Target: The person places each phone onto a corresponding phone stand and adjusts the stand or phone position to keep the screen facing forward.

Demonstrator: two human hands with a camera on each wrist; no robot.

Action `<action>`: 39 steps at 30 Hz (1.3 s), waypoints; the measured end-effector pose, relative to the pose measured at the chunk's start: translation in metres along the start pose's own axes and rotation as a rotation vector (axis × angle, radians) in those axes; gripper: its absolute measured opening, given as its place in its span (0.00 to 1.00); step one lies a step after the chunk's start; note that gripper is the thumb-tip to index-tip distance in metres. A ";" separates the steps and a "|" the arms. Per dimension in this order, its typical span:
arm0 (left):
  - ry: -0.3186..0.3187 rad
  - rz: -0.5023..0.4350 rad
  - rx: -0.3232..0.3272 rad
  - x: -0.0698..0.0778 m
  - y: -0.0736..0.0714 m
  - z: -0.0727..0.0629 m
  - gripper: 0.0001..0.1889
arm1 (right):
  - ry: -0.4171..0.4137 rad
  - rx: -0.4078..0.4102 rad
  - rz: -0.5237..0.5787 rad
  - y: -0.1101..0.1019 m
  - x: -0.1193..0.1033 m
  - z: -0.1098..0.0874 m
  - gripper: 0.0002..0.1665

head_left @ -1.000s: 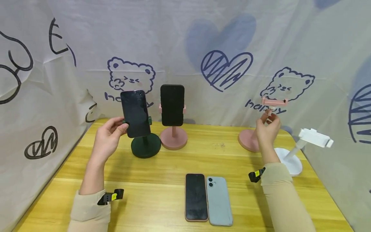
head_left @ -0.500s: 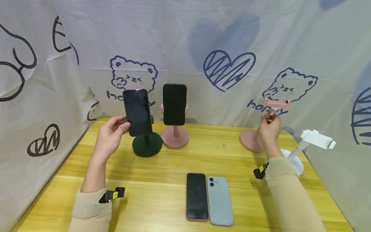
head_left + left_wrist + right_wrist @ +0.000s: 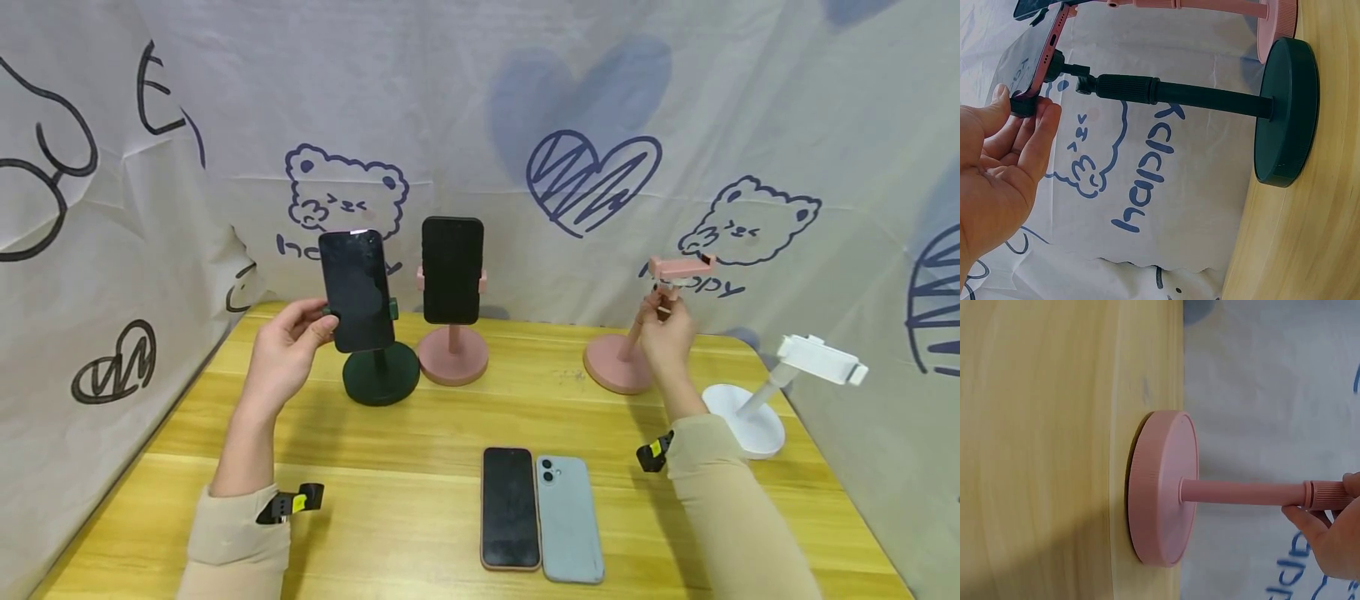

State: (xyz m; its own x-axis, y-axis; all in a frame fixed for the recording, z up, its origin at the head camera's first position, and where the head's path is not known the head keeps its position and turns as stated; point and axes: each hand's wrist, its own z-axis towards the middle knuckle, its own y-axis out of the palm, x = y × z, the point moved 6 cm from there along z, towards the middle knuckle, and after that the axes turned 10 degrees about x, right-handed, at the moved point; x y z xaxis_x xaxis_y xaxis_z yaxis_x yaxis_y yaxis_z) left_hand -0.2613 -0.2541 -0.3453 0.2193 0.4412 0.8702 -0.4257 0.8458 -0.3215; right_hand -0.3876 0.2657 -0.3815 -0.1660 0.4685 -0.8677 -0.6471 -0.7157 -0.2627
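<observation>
At the left, my left hand (image 3: 288,343) pinches the clamp end of a dark green phone stand (image 3: 1210,100), at the edge of the black-screened phone (image 3: 357,292) held in it. The thumb lies on the front side and the fingers behind. My right hand (image 3: 666,337) grips the ribbed collar (image 3: 1330,495) on the post of a pink phone stand (image 3: 1163,487), just below its clamp (image 3: 681,267), which bears no phone. This stand's round base is at the table surface, near the back edge.
Beside the green stand is another pink stand (image 3: 452,358) with a black phone (image 3: 452,271). A white stand (image 3: 750,425) stands at the right. Two phones lie at the front middle, one dark-screened (image 3: 510,508), one pale blue (image 3: 570,518). Patterned cloth (image 3: 465,83) hangs behind the table (image 3: 390,467).
My right hand has moved left with the pink stand, and its clamp has turned a little. More of the white stand's base shows. My left hand keeps its hold on the green stand.
</observation>
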 end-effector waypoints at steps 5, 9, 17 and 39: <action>0.005 -0.010 -0.002 0.000 0.001 0.000 0.24 | -0.063 -0.067 0.037 0.020 -0.012 -0.016 0.16; 0.008 -0.008 -0.001 -0.001 0.000 0.001 0.24 | -0.096 -0.122 0.058 0.036 -0.020 -0.027 0.17; 0.016 -0.006 0.002 0.000 -0.001 0.001 0.23 | -0.132 -0.218 0.096 0.065 -0.043 -0.051 0.14; -0.001 0.002 -0.006 0.000 0.000 0.000 0.24 | -0.175 -0.304 0.109 0.104 -0.071 -0.083 0.15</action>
State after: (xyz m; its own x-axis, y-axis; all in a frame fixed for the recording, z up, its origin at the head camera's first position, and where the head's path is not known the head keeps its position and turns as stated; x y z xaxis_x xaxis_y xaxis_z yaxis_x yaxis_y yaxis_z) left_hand -0.2610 -0.2543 -0.3456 0.2174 0.4427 0.8699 -0.4211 0.8466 -0.3255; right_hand -0.3816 0.1152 -0.3823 -0.3635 0.4439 -0.8190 -0.3727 -0.8750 -0.3089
